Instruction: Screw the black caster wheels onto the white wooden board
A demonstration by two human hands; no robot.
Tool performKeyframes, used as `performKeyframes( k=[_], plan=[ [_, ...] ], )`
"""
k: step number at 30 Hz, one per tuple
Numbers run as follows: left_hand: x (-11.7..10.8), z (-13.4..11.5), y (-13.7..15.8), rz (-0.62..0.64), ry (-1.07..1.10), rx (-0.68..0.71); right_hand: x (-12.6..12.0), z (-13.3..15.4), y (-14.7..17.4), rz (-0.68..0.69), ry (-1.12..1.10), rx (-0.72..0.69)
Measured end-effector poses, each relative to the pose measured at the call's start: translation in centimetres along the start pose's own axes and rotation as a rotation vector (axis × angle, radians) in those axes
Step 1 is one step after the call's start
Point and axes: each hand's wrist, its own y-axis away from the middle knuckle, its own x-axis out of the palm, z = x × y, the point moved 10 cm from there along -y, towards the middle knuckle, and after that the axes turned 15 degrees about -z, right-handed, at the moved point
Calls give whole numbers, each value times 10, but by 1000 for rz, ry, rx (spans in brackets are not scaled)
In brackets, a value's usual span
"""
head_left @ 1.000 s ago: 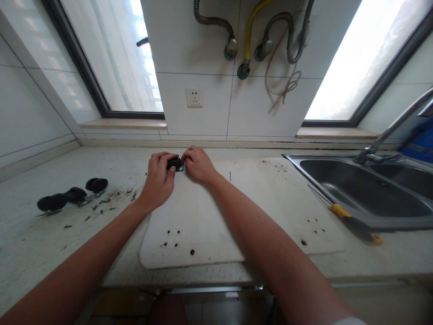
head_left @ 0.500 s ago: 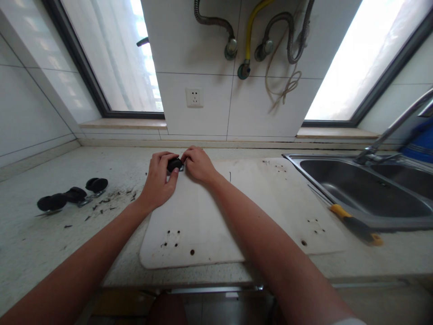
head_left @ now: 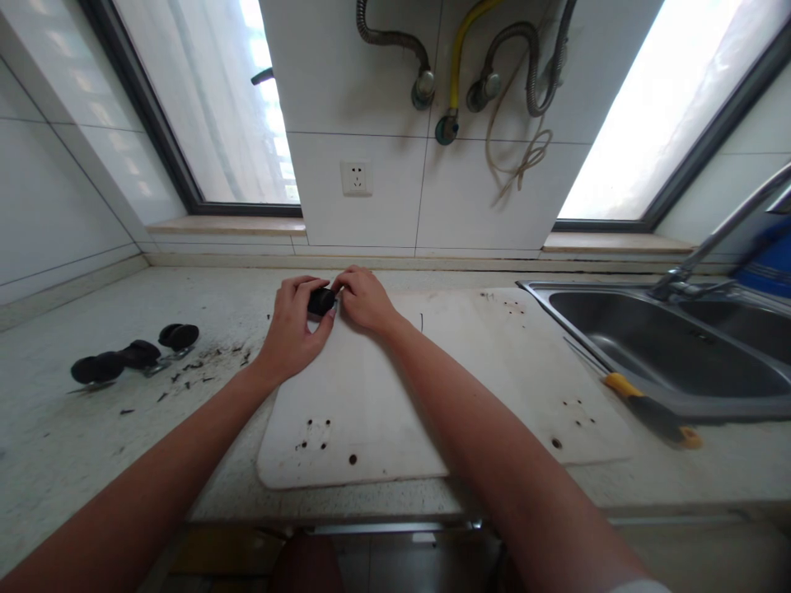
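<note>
**Black caster under two hands, at the upper left corner of a white board**

From my end of the feed, I have the black caster [head_left: 320,301] just left of the frame's centre, on the upper left corner of the white board [head_left: 371,395]. Its dark body lies with its long axis roughly across the frame, and a small glint of metal shows at its right end. My left hand [head_left: 293,321] grasps it from the left, fingers over the top and thumb along the lower side. My right hand [head_left: 366,298] is at its right end with the fingers curled in; I cannot tell whether they pinch anything.

The board lies flat on the tabletop [head_left: 49,445], its long axis running left to right, with clusters of small holes near its visible corners. At the left of the frame, three more casters [head_left: 141,354] lie in a row that slants up to the right, near dark scraps [head_left: 127,411]. At the lower right, a screwdriver [head_left: 652,416] with a yellow and dark handle points its shaft to the upper left, beside the steel sink [head_left: 710,409].
</note>
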Motion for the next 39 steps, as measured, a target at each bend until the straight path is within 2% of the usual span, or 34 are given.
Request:
performKeyframes(
  k=[19, 22, 24, 26, 28, 32, 35, 39],
  plan=[
    [-1, -3, 1, -25, -21, 24, -2, -5, -1, -57, -40, 5],
    [-7, 14, -7, -57, 55, -91, -4, -7, -1, -77, -52, 20],
    [-20, 40, -18, -107, 58, -228, -6, -7, -1, -89, -59, 29],
    [-36, 75, -26, -137, -44, -376, -7, -7, -1, -98, -68, 36],
    [-45, 108, -26, -43, -211, -467, -7, -7, -1, -105, -77, 43],
    [-39, 151, -1, 279, -575, -388, -7, -8, -2, -108, -86, 55],
    [-24, 164, 27, 431, -650, -324, -7, -9, -2, -108, -90, 61],
    [-10, 166, 47, 553, -694, -281, -9, -9, -1, -111, -95, 67]
  ],
)
